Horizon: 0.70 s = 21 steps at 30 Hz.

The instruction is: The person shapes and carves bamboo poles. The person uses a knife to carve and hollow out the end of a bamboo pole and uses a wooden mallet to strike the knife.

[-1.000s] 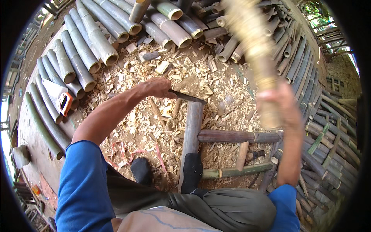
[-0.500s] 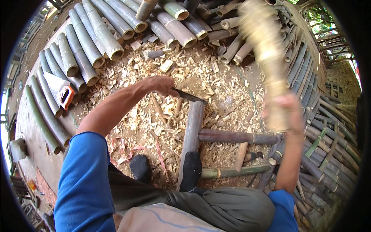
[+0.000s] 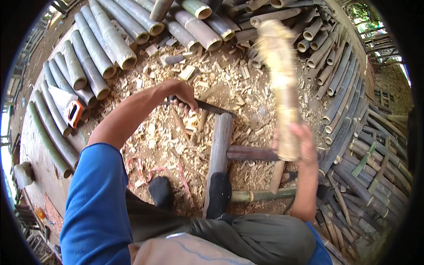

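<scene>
Above scattered pale wood shavings [image 3: 154, 141], a worker's left hand [image 3: 182, 93] curls firmly around the handle of a dark, narrow metal blade [image 3: 214, 107], which extends rightward from it across the top end of a grey, round bamboo post [image 3: 221, 137]. The right hand [image 3: 304, 142] wraps the lower end of a pale, frayed wooden club [image 3: 286, 95] pointing forward. The club looks stiff and fairly heavy, best gripped low, clear of its splintered head; the blade appears rigid, safest by its handle.
</scene>
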Motion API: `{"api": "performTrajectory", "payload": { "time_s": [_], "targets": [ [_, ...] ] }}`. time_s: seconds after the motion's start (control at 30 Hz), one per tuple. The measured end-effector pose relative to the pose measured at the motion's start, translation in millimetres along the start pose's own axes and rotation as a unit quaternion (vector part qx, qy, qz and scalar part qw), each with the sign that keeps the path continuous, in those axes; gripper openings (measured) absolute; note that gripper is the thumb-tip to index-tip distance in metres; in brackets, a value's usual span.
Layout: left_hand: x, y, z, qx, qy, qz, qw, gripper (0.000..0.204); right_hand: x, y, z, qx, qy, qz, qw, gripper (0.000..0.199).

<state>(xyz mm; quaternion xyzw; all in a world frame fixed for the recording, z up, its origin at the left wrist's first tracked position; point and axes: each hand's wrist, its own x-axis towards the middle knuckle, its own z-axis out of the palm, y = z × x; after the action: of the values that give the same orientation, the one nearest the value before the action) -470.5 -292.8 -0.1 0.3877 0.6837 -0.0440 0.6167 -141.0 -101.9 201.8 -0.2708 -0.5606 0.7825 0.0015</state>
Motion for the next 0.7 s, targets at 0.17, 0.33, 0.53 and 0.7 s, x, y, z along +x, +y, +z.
{"api": "performTrajectory", "payload": {
  "time_s": [0.17, 0.33, 0.53, 0.7],
  "targets": [
    [-10.2, 13.8, -17.2, 0.065, 0.019, 0.039, 0.997, 0.032, -22.9, -4.7, -15.9, 0.153, 0.005, -0.163, 0.975, 0.089],
    [-54.5, 115.6, -26.9, 0.474, 0.270, 0.065, 0.835, 0.035, -32.8, 18.6, -60.8, 0.107, 0.166, -0.125, 0.972, 0.078],
    [-51.1, 38.0, 94.6, 0.183, 0.482, 0.140, 0.845, 0.028, -36.6, 58.1, -69.6, 0.090, 0.200, 0.027, 0.975, 0.061],
    [-52.2, 11.8, 162.0, 0.097, 0.421, 0.123, 0.894, 0.020, -34.0, 67.9, -56.2, -0.009, 0.194, 0.109, 0.975, 0.042]
  ]
}}
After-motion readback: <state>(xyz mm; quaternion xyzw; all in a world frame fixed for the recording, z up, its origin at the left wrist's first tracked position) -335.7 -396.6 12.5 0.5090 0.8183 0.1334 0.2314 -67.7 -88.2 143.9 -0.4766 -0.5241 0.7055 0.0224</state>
